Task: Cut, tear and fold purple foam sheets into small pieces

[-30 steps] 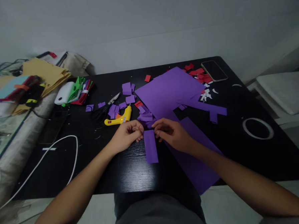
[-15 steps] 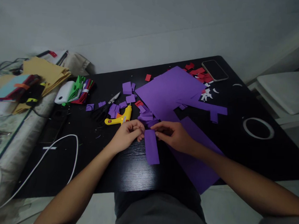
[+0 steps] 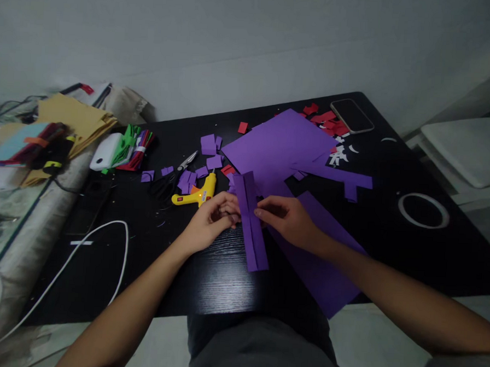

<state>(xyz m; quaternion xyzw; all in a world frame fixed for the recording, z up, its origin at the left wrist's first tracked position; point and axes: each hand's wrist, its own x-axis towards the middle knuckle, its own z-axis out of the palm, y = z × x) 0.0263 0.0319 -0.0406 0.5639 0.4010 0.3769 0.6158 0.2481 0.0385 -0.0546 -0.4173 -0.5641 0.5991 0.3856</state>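
Observation:
Between my hands is a long purple paper strip point(image 3: 251, 227), held slanting above the black table, with a crease or fold line running along its length. My left hand point(image 3: 218, 215) grips its left edge, fingers partly behind the paper. On the opposite edge, the thumb and fingers of my right hand point(image 3: 282, 215) pinch the strip near its middle. Just beyond my left hand lies a yellow glue gun point(image 3: 203, 192). Scissors with dark handles point(image 3: 173, 177) rest to its left, among small purple paper pieces point(image 3: 186, 181).
Large purple sheets point(image 3: 280, 141) lie behind and beneath my right forearm. Red scraps point(image 3: 328, 121), white scraps point(image 3: 339, 154) and a phone point(image 3: 352, 115) are at the back right. A tape ring point(image 3: 423, 210) lies right. A white cable point(image 3: 125, 254) loops at left, near bundled coloured strips point(image 3: 138, 149).
The purple strip has gone from a shorter, doubled-over shape to a longer one, its upper end now rising above my fingers. My hands have barely shifted.

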